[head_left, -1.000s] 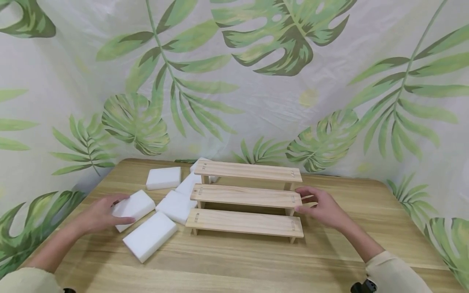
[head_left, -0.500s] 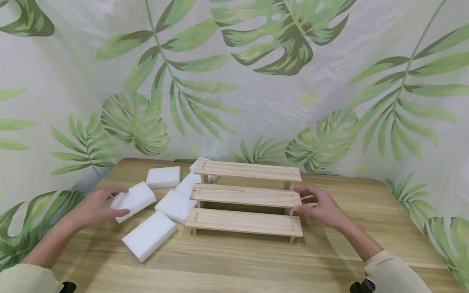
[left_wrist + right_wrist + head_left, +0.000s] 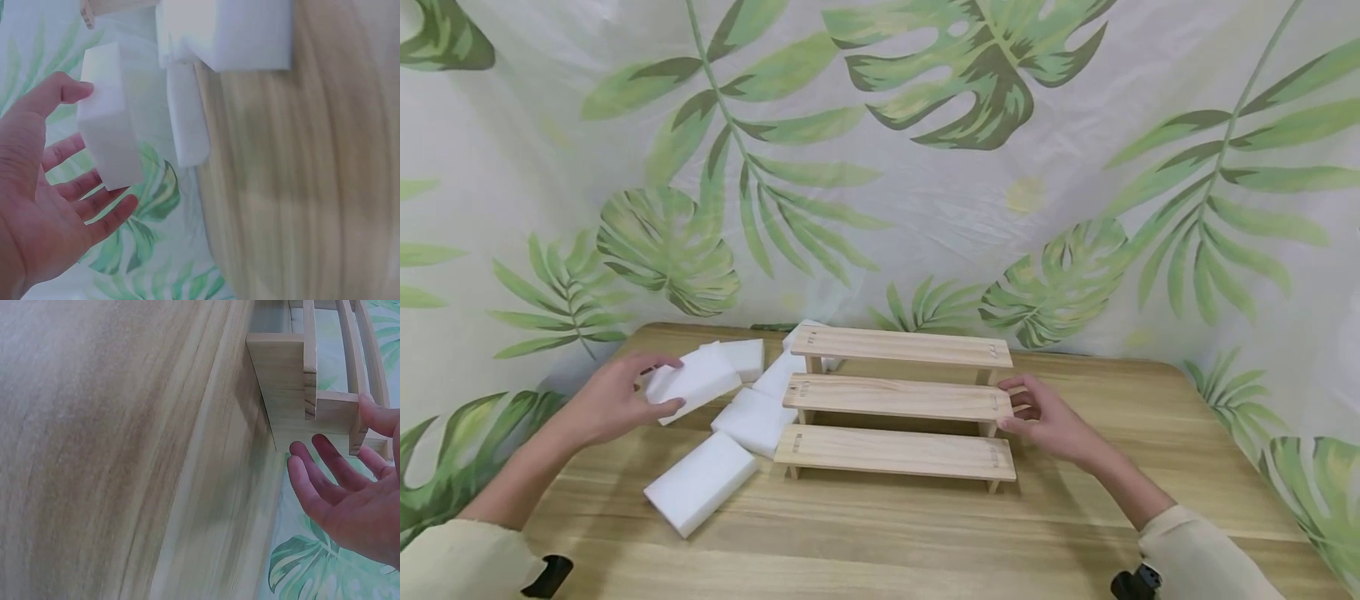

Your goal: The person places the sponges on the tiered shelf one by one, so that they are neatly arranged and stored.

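My left hand (image 3: 613, 400) holds a white foam block (image 3: 696, 383) between thumb and fingers; the block is raised off the table, as the left wrist view shows. The three-tier wooden rack (image 3: 895, 397) stands upright at the table's middle. At the rack's right end, my right hand (image 3: 1056, 418) pinches the end of the middle board, thumb in front and index finger behind. In the right wrist view the other fingers of the right hand (image 3: 353, 494) hang loosely beside the rack's leg. The held block partly covers another white foam block (image 3: 747, 358) behind it.
More white foam blocks lie left of the rack: one near the front (image 3: 702, 483), one by its middle (image 3: 754, 419), others partly hidden behind it. The wooden table (image 3: 865, 542) meets a leaf-print cloth (image 3: 940, 200) at the back.
My left hand has lifted the foam block and carried it up and to the right, toward the blocks at the back. The right hand keeps its place on the rack.
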`<state>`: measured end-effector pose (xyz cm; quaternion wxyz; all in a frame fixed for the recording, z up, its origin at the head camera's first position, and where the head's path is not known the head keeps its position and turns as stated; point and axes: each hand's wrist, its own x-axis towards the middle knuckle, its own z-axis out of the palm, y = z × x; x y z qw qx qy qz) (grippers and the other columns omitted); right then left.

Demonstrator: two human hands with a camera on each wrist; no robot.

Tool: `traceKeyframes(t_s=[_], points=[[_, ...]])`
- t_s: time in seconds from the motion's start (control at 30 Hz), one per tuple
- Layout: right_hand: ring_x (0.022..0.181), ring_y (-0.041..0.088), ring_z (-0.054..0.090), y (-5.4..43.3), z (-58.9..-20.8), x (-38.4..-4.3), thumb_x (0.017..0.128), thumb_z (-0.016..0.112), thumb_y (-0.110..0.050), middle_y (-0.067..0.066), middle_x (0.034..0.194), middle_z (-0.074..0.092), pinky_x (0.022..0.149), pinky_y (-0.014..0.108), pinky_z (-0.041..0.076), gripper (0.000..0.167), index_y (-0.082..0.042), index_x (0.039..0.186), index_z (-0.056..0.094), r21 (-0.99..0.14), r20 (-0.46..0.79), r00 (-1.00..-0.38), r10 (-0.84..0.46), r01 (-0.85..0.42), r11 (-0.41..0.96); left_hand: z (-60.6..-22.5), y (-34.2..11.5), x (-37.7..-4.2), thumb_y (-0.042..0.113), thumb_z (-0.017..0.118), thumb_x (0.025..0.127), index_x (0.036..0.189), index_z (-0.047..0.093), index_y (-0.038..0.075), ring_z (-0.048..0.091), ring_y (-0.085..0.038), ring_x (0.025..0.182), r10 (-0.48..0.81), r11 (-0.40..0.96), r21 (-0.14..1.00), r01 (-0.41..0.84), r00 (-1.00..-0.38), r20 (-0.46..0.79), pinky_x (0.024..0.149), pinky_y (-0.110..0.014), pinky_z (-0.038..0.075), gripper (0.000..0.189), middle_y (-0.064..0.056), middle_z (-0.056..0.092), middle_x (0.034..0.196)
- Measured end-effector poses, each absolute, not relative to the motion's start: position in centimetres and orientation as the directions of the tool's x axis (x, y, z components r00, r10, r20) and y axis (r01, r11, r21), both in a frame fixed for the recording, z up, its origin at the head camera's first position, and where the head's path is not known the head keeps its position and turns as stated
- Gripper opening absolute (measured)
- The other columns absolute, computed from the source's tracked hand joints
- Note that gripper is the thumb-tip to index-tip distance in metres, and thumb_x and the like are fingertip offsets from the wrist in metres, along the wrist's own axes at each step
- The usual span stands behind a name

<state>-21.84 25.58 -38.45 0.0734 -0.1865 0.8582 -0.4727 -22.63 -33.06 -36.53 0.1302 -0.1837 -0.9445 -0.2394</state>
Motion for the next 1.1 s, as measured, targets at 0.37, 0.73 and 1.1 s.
traceKeyframes(t_s=[0.37, 0.73, 1.1], points=[[0.110, 0.041, 0.066, 25.7, -38.4, -21.9, 0.103, 0.062, -0.008, 0.030, 0.121, 0.066, 0.080, 0.048, 0.056, 0.053, 0.003, 0.144, 0.031, -0.882, -0.022, -0.906, -0.422, -0.182, 0.436, -34.9, -30.6, -23.1, 0.016, 0.087, 0.081, 0.119, 0.070, 0.005, 0.063, -0.034, 0.099, 0.299, 0.797, 0.382, 0.468, -0.855, 0.424, 0.076, -0.045, 0.057, 0.043, -0.022, 0.067, 0.119], [0.110, 0.042, 0.064, 25.5, -38.4, -21.9, 0.104, 0.063, -0.010, 0.030, 0.120, 0.064, 0.082, 0.047, 0.055, 0.055, 0.004, 0.145, 0.029, -0.893, -0.036, -0.902, -0.430, -0.164, 0.419, -33.8, -28.6, -23.4, 0.012, 0.086, 0.079, 0.117, 0.070, 0.006, 0.060, -0.027, 0.096, 0.319, 0.747, 0.383, 0.544, -0.798, 0.511, 0.078, -0.026, 0.047, 0.042, -0.017, 0.067, 0.117], [0.109, 0.037, 0.065, 25.5, -38.4, -21.7, 0.104, 0.061, -0.009, 0.026, 0.116, 0.067, 0.080, 0.045, 0.055, 0.055, 0.003, 0.146, 0.028, -0.890, -0.039, -0.902, -0.430, -0.164, 0.425, -33.0, -26.5, -23.8, 0.012, 0.082, 0.083, 0.119, 0.070, 0.003, 0.060, -0.031, 0.104, 0.329, 0.689, 0.463, 0.557, -0.810, 0.486, 0.085, -0.015, 0.045, 0.039, -0.019, 0.063, 0.122]])
